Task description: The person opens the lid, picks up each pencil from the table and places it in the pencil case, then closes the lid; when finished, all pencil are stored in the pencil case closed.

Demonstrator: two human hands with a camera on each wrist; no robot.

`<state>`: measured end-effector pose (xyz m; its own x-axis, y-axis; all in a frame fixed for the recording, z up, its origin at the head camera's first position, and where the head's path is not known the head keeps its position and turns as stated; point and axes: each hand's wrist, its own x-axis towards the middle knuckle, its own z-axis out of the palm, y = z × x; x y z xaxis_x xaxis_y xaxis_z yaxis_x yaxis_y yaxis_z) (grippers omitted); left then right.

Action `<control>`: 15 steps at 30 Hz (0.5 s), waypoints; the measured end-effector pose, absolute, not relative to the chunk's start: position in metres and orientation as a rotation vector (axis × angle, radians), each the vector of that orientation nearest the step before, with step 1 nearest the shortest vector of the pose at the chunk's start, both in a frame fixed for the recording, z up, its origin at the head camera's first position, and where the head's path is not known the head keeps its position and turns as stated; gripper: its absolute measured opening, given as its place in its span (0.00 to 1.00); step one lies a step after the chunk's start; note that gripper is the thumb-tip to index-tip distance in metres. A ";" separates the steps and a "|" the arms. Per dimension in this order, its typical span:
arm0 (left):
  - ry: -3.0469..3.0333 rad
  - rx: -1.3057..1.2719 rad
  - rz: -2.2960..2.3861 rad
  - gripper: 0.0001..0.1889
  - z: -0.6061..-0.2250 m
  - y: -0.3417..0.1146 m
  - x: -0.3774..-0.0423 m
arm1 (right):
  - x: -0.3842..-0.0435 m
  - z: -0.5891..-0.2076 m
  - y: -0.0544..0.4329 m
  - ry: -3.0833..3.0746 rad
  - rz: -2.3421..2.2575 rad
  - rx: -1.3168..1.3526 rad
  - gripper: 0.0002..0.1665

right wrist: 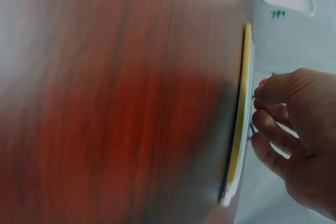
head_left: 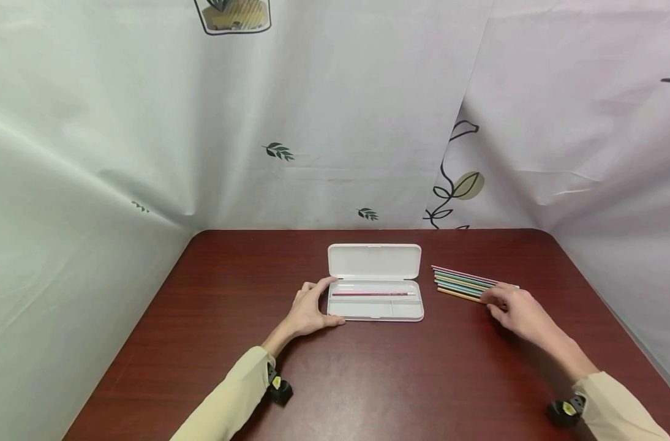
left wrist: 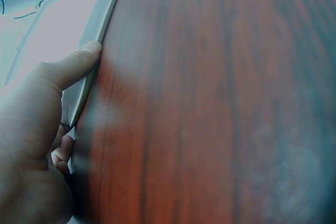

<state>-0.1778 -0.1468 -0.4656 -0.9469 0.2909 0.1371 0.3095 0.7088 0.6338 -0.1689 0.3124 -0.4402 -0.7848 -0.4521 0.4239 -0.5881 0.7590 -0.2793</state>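
Observation:
A white pencil case (head_left: 376,311) lies with its lid (head_left: 375,261) raised at the back. Inside its rear compartment is one red pencil (head_left: 368,294). My left hand (head_left: 310,309) grips the case's left end, thumb at the front edge and fingers by the hinge side; in the left wrist view the thumb (left wrist: 84,61) presses the rim. To the right of the case, several coloured pencils (head_left: 457,285) lie side by side in a slanted row. Over their right ends is my right hand (head_left: 517,312), fingers bent, tips right at the pencils; I cannot tell whether it pinches one.
Everything rests on a dark red-brown wooden table (head_left: 390,380). Pale fabric (head_left: 340,122) with leaf drawings hangs behind the far edge and along both sides. A small black device (head_left: 280,391) is strapped on each wrist over the sleeves.

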 end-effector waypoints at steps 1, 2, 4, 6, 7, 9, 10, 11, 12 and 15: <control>-2.878 -0.506 -1.076 0.48 -0.466 -0.147 -0.178 | -0.168 -0.441 0.315 -2.621 0.570 0.785 0.14; -2.878 -0.506 -1.074 0.48 -0.466 -0.147 -0.178 | -0.167 -0.442 0.318 -2.615 0.562 0.770 0.14; -2.877 -0.506 -1.070 0.48 -0.466 -0.147 -0.178 | -0.165 -0.443 0.322 -2.603 0.550 0.745 0.15; -2.875 -0.505 -1.066 0.48 -0.466 -0.147 -0.178 | -0.165 -0.444 0.325 -2.593 0.554 0.729 0.14; -2.874 -0.505 -1.062 0.48 -0.466 -0.147 -0.178 | -0.164 -0.444 0.326 -2.589 0.554 0.723 0.15; -2.873 -0.506 -1.058 0.48 -0.466 -0.147 -0.178 | -0.163 -0.445 0.328 -2.582 0.551 0.715 0.15; -2.873 -0.508 -1.057 0.48 -0.466 -0.147 -0.178 | -0.163 -0.446 0.329 -2.580 0.553 0.710 0.15; -2.874 -0.509 -1.056 0.48 -0.466 -0.147 -0.178 | -0.163 -0.446 0.330 -2.578 0.554 0.706 0.15; -2.875 -0.508 -1.054 0.48 -0.466 -0.147 -0.178 | -0.163 -0.447 0.331 -2.579 0.551 0.702 0.15; -2.875 -0.507 -1.059 0.48 -0.466 -0.147 -0.177 | -0.162 -0.449 0.333 -2.583 0.559 0.691 0.16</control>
